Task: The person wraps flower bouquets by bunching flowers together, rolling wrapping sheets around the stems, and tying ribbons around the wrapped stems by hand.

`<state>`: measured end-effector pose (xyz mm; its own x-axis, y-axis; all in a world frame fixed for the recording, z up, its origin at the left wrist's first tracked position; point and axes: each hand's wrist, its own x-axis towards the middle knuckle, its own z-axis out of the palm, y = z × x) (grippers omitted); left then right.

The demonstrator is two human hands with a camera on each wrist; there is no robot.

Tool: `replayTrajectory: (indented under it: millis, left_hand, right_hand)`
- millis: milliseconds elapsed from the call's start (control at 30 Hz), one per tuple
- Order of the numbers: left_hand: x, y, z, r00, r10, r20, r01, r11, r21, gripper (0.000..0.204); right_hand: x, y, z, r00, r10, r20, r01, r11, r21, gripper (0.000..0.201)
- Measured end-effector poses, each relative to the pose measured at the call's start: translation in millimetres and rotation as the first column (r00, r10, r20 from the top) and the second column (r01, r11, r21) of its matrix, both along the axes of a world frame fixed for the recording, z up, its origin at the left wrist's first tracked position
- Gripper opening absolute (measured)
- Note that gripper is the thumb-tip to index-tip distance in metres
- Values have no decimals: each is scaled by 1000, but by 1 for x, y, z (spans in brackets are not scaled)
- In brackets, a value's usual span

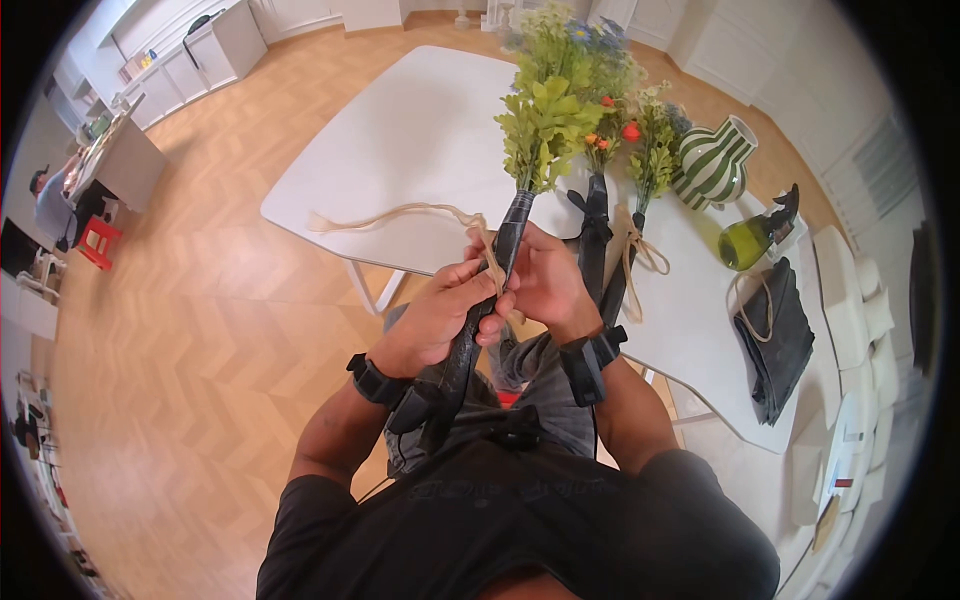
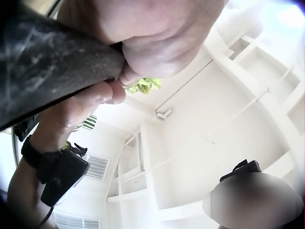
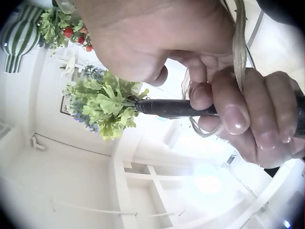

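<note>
A bouquet of artificial flowers with yellow-green leaves (image 1: 545, 125) stands out beyond both hands in the head view. Its stems are bundled in a black wrap (image 1: 462, 360), which slants down toward the lap. My left hand (image 1: 440, 310) grips this wrap with curled fingers, seen close in the right wrist view. Behind the upper stem, my right hand (image 1: 552, 285) curls its fingers round to the left side, at the beige raffia tie (image 1: 400, 212). One end of the tie trails over the table; the rest runs down along the wrap between the hands. Part of the right fingers' grip is hidden.
On the white table (image 1: 370, 130), more wrapped bouquets (image 1: 592, 215) lie to the right, one with a raffia bow (image 1: 640, 250). Farther right are a green-striped vase (image 1: 712, 165), a green glass bottle (image 1: 745, 245) and a folded black cloth (image 1: 778, 335). Another person sits far left.
</note>
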<state>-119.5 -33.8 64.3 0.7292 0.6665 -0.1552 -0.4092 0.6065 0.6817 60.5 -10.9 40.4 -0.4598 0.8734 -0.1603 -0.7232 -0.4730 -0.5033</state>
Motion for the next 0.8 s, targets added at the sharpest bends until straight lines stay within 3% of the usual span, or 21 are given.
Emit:
replayTrajectory:
  millis: [67, 200, 267, 400, 467, 500, 533, 567, 600, 633, 667, 733, 800]
  left_hand:
    - [-1, -3, 4, 1000, -19, -24, 19, 1000, 4, 22]
    - [-1, -5, 2, 995, -73, -62, 76, 996, 47, 22]
    - [-1, -5, 2, 994, -85, -73, 89, 995, 53, 22]
    - [-2, -6, 7, 993, -32, -110, 41, 996, 83, 21]
    - [-4, -2, 7, 987, 33, -157, -15, 994, 112, 21]
    - [-5, 0, 7, 974, 99, -202, -71, 987, 142, 21]
    - [-6, 3, 5, 974, 106, -200, -79, 987, 140, 21]
    - [-6, 6, 1, 956, 154, -251, -113, 979, 170, 21]
    - [-7, 9, -4, 933, 202, -300, -145, 969, 201, 22]
    - [-7, 11, -8, 932, 205, -299, -149, 969, 198, 22]
    - [-6, 13, -12, 912, 226, -342, -146, 958, 246, 22]
    - [-1, 17, -19, 890, 246, -384, -136, 947, 292, 22]
    - [5, 16, -24, 859, 232, -457, -104, 952, 287, 22]
  right_hand:
    - [-10, 3, 3, 984, 106, -144, -110, 994, -20, 44]
    - [-14, 10, 3, 986, 150, -67, -157, 981, -118, 42]
    - [-13, 18, -11, 988, 67, -140, -79, 994, -78, 33]
    - [-6, 17, -14, 997, 14, -73, -22, 994, -106, 25]
    - [-2, 0, 4, 957, -201, 209, 224, 970, -93, 18]
    - [6, -2, -2, 992, -127, 20, 125, 990, 68, 13]
    - [11, -7, -7, 993, -120, 22, 118, 991, 67, 13]
    - [10, -17, 3, 930, -320, 182, 315, 947, 56, 13]
    - [8, -26, 11, 802, -494, 337, 499, 863, 78, 13]
    - [8, -33, 14, 746, -532, 401, 480, 847, 230, 16]
    - [8, -37, 19, 746, -528, 405, 478, 849, 227, 16]
    - [9, -43, 30, 336, -730, 595, 203, 673, 711, 19]
    - [7, -42, 50, 314, -752, 579, 170, 645, 745, 19]
